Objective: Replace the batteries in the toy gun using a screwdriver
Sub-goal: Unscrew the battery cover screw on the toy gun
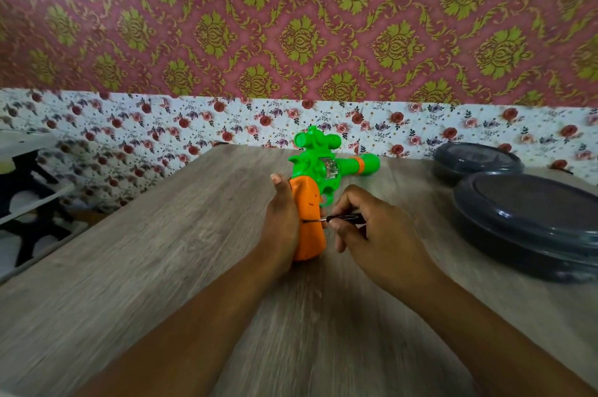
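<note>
Centre of frame: toy gun [318,183], light rigid plastic, stands on the table [129,267]. Left hand [281,218] wraps its orange grip; right hand [372,228] pinches the thin screwdriver [336,218], tip at the grip's side. Smooth shell probably slips; hold the grip.

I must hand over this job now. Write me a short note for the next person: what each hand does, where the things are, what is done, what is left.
Left hand: grips the orange grip of the toy gun, holding it upright on the wooden table.
Right hand: pinches the small screwdriver, tip against the side of the orange grip.
Also there: two dark round lidded containers on the table to the right.
Done: screwdriver is placed on the grip; whether the screw is loose cannot be seen.
Left: remove the screw, open the cover, swap the batteries, close it again. No batteries are in view.
</note>
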Demonstrator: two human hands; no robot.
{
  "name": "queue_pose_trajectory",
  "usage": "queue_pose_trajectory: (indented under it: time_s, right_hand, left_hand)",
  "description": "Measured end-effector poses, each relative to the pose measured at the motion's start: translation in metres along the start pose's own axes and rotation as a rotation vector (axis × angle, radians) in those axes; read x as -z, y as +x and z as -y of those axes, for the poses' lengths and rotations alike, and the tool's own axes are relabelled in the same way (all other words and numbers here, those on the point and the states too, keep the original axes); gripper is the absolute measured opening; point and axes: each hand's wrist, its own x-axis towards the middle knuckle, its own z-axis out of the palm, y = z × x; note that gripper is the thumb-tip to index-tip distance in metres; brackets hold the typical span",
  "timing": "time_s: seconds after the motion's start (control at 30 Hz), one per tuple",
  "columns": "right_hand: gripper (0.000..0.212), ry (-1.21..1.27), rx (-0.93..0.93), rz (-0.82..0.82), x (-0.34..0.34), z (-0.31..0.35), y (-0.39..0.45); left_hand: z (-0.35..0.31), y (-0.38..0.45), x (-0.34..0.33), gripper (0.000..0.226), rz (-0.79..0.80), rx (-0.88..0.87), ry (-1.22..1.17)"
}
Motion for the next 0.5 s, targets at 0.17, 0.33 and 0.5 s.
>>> queue_pose_trajectory:
  time_s: [0.17, 0.33, 0.5]
  right_hand:
    - [0.03, -0.05, -0.036, 0.02, -0.0031, 0.001, -0.0026]
    - [0.028, -0.187, -0.026, 0.034, -0.0009, 0.0001, -0.0018]
    - [0.01, -0.123, -0.013, 0.035, -0.0003, 0.0004, 0.0012]
  left_hand:
    - [0.0038, 0.0036, -0.0006, 0.064, 0.025, -0.008, -0.022]
    - [0.0058, 0.0064, -0.0005, 0.083, 0.016, 0.02, -0.05]
    - [0.0025, 0.0037, -0.0012, 0.072, 0.04, 0.049, -0.062]
